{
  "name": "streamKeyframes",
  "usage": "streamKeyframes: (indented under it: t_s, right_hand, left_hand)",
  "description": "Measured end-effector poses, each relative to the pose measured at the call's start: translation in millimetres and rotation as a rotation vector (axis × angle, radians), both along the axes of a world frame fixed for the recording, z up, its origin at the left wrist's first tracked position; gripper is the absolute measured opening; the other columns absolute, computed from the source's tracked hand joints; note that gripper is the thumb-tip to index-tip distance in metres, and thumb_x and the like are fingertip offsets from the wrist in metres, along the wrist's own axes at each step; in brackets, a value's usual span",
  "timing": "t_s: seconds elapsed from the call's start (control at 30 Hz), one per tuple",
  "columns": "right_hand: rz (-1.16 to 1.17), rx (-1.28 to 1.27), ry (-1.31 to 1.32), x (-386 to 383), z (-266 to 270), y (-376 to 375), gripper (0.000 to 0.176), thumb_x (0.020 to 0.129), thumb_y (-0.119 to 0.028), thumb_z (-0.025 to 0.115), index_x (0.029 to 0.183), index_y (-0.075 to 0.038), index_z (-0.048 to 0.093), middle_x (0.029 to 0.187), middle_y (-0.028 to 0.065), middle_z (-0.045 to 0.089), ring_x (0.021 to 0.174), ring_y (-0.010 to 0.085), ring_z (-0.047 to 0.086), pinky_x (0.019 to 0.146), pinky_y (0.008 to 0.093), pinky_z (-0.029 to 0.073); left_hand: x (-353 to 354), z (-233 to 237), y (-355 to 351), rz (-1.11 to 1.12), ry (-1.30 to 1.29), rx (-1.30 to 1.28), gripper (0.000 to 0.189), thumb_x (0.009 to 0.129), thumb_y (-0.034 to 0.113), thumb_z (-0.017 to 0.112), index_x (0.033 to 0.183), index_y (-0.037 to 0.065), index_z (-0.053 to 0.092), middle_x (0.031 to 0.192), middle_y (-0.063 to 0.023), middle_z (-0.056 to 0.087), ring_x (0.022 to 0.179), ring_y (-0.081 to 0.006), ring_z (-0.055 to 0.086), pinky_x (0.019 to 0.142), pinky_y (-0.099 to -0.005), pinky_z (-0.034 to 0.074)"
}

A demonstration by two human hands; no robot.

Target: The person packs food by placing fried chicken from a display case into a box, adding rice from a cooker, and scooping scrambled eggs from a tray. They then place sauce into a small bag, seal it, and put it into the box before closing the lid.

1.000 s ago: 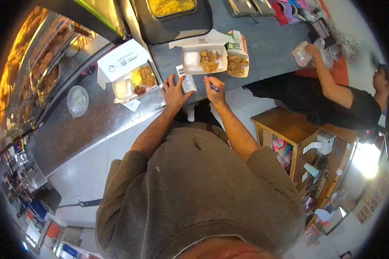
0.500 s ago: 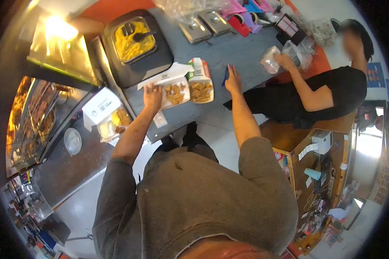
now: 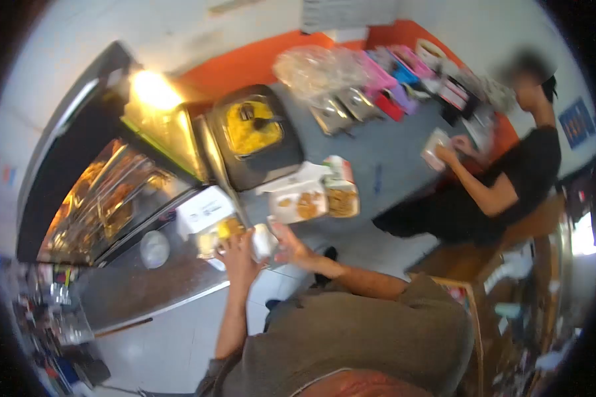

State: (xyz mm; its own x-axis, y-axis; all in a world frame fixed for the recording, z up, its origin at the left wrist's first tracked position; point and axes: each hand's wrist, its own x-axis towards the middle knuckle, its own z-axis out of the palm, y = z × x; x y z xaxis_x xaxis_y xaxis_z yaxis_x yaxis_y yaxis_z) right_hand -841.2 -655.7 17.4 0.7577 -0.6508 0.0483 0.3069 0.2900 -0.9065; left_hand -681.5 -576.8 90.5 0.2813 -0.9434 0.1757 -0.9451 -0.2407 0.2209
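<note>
My left hand (image 3: 240, 258) has its fingers spread over the near edge of an open white meal box (image 3: 208, 210), which holds yellow rice and other food. Close to it, my right hand (image 3: 294, 247) is stretched toward a small white packet (image 3: 265, 242) at the counter corner. Blur hides whether the right fingers grip the packet. Beyond the hands, two open cartons stand side by side: a white carton with fried pieces (image 3: 299, 206) and a red-and-green one with similar pieces (image 3: 342, 200). A dark blue pen-like object (image 3: 378, 178) lies on the counter.
A black container of yellow rice (image 3: 253, 132) stands behind the cartons. The lit food display (image 3: 112, 205) is at the left, with a clear round lid (image 3: 155, 249) nearby. Metal tins (image 3: 341, 111) lie farther back. A co-worker (image 3: 503, 172) at the right holds a small package.
My right hand has left the blue object on the counter and swung left to the white packet. My left hand has moved from the white carton to the meal box. The view has shifted.
</note>
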Motion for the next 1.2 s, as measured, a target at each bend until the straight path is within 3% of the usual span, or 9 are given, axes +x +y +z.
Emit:
streamKeyframes:
  t_s: [0.07,0.1,0.23,0.3,0.6,0.77,0.9,1.03,1.2]
  right_hand:
    - [0.209,0.126,0.235,42,-3,46,0.086,0.076,-0.015,0.076,0.143,-0.010,0.022,0.125,0.0101,0.049,0.113,0.0178,0.050,0.094,0.0349,0.043]
    - [0.144,-0.182,0.310,65,2,70,0.076,0.078,-0.011,0.074,0.139,-0.007,0.030,0.123,0.0087,0.051,0.112,0.0174,0.051,0.092,0.0329,0.045]
    - [0.543,0.284,0.321,132,11,164,0.055,0.081,-0.010,0.068,0.129,-0.003,0.041,0.117,0.0109,0.055,0.107,0.0204,0.055,0.086,0.0367,0.051]
    - [0.610,0.225,0.377,168,4,200,0.048,0.085,-0.018,0.063,0.126,-0.002,0.044,0.115,0.0129,0.056,0.095,0.0230,0.061,0.076,0.0349,0.053]
    - [0.477,0.118,0.651,345,-9,290,0.044,0.082,-0.017,0.061,0.121,-0.003,0.047,0.100,0.0161,0.063,0.074,0.0231,0.068,0.047,0.0221,0.047]
    - [0.450,-0.055,0.609,508,-43,344,0.045,0.079,-0.017,0.065,0.118,-0.001,0.048,0.093,0.0159,0.064,0.064,0.0208,0.067,0.047,0.0239,0.047]
    - [0.601,-0.188,0.612,694,-53,445,0.043,0.078,-0.014,0.064,0.115,-0.001,0.049,0.087,0.0141,0.064,0.056,0.0190,0.064,0.043,0.0242,0.047]
    - [0.962,-0.258,0.385,853,-15,600,0.048,0.075,-0.011,0.069,0.115,0.003,0.047,0.099,0.0171,0.061,0.077,0.0230,0.065,0.053,0.0290,0.054]
    - [1.097,-0.767,0.198,996,58,773,0.057,0.074,-0.010,0.072,0.120,0.003,0.040,0.103,0.0172,0.058,0.085,0.0229,0.063,0.063,0.0303,0.055]
  left_hand:
    - [6,3,63,0.063,0.014,-0.035,0.081,0.053,0.036,0.083,0.126,0.022,0.051,0.117,-0.0059,0.048,0.114,-0.0305,0.041,0.096,-0.0617,0.020]
    - [17,4,96,0.072,0.004,0.013,0.077,0.054,0.036,0.081,0.125,0.022,0.052,0.116,-0.0045,0.049,0.113,-0.0287,0.042,0.096,-0.0594,0.020]
    - [63,36,228,0.300,0.088,-0.083,0.078,0.061,0.040,0.079,0.129,0.018,0.048,0.122,-0.0067,0.047,0.116,-0.0285,0.039,0.099,-0.0535,0.020]
    - [99,39,301,0.432,0.110,-0.201,0.077,0.065,0.042,0.077,0.131,0.016,0.047,0.123,-0.0085,0.047,0.118,-0.0285,0.038,0.100,-0.0503,0.020]
    - [277,33,491,0.624,0.325,-0.390,0.064,0.078,0.038,0.070,0.131,0.012,0.045,0.131,-0.0124,0.043,0.122,-0.0317,0.035,0.102,-0.0448,0.025]
    - [415,19,569,0.620,0.237,-0.466,0.058,0.079,0.035,0.069,0.125,0.006,0.048,0.119,-0.0166,0.052,0.111,-0.0329,0.048,0.094,-0.0413,0.037]
    - [491,5,666,0.783,0.535,-0.368,0.056,0.084,0.033,0.066,0.128,0.006,0.047,0.124,-0.0168,0.052,0.111,-0.0317,0.051,0.096,-0.0405,0.041]
    - [518,2,790,1.113,0.902,-0.584,0.054,0.085,0.029,0.066,0.130,0.007,0.046,0.123,-0.0141,0.053,0.105,-0.0230,0.054,0.093,-0.0374,0.043]
    - [570,-47,955,1.529,0.748,-0.719,0.050,0.084,0.026,0.068,0.126,0.006,0.050,0.115,-0.0113,0.057,0.097,-0.0184,0.057,0.085,-0.0328,0.047]
